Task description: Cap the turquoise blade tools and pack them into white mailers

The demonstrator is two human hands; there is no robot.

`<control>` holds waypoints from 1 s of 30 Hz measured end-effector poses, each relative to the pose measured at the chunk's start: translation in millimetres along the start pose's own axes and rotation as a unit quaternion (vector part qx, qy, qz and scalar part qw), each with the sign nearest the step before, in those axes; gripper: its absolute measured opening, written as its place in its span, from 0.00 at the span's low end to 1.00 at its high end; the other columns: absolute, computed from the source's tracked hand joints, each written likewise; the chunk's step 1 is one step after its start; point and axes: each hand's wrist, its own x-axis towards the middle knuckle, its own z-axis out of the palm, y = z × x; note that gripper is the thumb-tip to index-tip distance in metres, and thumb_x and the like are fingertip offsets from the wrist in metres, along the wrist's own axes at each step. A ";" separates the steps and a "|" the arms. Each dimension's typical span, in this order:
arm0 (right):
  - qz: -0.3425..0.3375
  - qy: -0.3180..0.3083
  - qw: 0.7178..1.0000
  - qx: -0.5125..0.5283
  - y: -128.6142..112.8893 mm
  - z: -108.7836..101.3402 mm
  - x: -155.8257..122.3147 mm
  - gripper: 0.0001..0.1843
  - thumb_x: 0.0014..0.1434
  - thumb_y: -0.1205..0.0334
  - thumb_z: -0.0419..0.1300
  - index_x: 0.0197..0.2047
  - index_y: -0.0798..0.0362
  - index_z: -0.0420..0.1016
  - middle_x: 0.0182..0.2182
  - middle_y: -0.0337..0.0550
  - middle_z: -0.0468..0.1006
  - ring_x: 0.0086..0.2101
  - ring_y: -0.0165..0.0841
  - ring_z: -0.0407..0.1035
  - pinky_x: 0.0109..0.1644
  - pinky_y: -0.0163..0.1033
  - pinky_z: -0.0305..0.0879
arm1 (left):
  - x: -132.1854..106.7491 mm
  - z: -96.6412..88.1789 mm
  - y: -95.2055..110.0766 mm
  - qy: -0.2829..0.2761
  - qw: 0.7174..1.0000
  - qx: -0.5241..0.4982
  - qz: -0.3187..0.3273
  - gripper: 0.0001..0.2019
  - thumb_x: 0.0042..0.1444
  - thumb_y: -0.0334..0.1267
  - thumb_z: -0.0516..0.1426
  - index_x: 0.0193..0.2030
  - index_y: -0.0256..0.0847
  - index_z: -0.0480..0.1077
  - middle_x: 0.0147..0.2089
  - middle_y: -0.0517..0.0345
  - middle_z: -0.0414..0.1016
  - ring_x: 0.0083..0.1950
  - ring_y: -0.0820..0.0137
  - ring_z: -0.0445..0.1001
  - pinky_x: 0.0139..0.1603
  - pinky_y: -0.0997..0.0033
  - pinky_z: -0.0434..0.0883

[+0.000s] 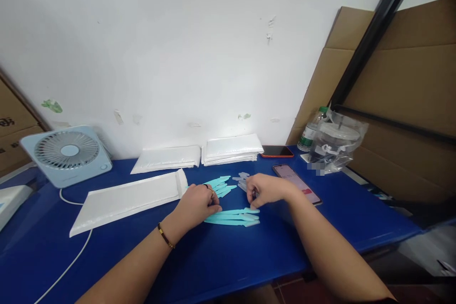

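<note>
Several slim turquoise eyebrow razors (231, 217) fan out from under my left hand (197, 204), whose thumb and curled fingers close on their left ends. Over their right tips, my right hand (265, 188) has its fingers curled into a pinch, with the thumb at the uppermost tip. What lies inside that pinch is hidden. More turquoise razors (224, 186) lie just behind my left hand. Several small translucent caps (243, 176) are beside my right hand's fingers, partly covered by them.
A white padded envelope (131, 202) lies left of my hands. Two envelope stacks (167, 157) (231, 148) rest against the wall. Phones (277, 151) (299, 183), a bottle (308, 135) and a bagged cup (337, 145) are at right. A fan (69, 152) and white cable (76, 256) are at left.
</note>
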 end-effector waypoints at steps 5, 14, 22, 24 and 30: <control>0.026 -0.023 0.999 -0.025 -10.4 9.2 6.9 0.08 0.42 0.61 0.66 0.28 0.55 0.77 0.29 0.40 0.74 0.28 0.29 0.65 0.27 0.32 0.56 | -1.3 4.8 3.9 -0.029 0.999 0.014 0.014 0.07 0.51 0.43 0.58 0.27 0.45 0.74 0.31 0.63 0.75 0.32 0.71 0.70 0.37 0.70 0.58; 0.074 0.188 0.979 -0.038 11.5 -4.6 4.6 0.06 0.47 0.61 0.63 0.29 0.54 0.76 0.33 0.43 0.72 0.33 0.32 0.66 0.34 0.34 0.59 | -2.2 -13.0 -11.8 0.032 0.996 0.053 -0.070 0.09 0.52 0.40 0.55 0.29 0.42 0.75 0.35 0.57 0.75 0.33 0.70 0.70 0.34 0.70 0.60; 0.007 0.056 0.998 0.016 -1.7 -1.7 -0.6 0.09 0.48 0.57 0.64 0.27 0.55 0.77 0.29 0.40 0.73 0.27 0.28 0.65 0.29 0.31 0.59 | -8.7 2.1 8.6 -0.049 0.998 -0.046 0.018 0.07 0.49 0.43 0.58 0.28 0.44 0.75 0.30 0.62 0.74 0.30 0.72 0.68 0.31 0.74 0.59; -0.011 0.016 1.000 0.019 -6.1 -1.0 0.3 0.12 0.47 0.53 0.64 0.28 0.54 0.78 0.28 0.39 0.73 0.27 0.28 0.65 0.28 0.31 0.58 | -7.4 4.3 6.2 -0.042 0.998 -0.052 0.009 0.08 0.50 0.42 0.57 0.26 0.43 0.74 0.31 0.62 0.74 0.30 0.72 0.68 0.30 0.74 0.59; -0.056 0.024 0.998 -0.001 -11.9 5.7 9.4 0.13 0.46 0.53 0.66 0.28 0.55 0.79 0.26 0.39 0.71 0.28 0.28 0.64 0.29 0.31 0.56 | -2.9 0.5 -1.9 0.002 0.998 -0.060 -0.037 0.10 0.53 0.44 0.54 0.29 0.43 0.73 0.32 0.60 0.74 0.32 0.71 0.70 0.30 0.73 0.60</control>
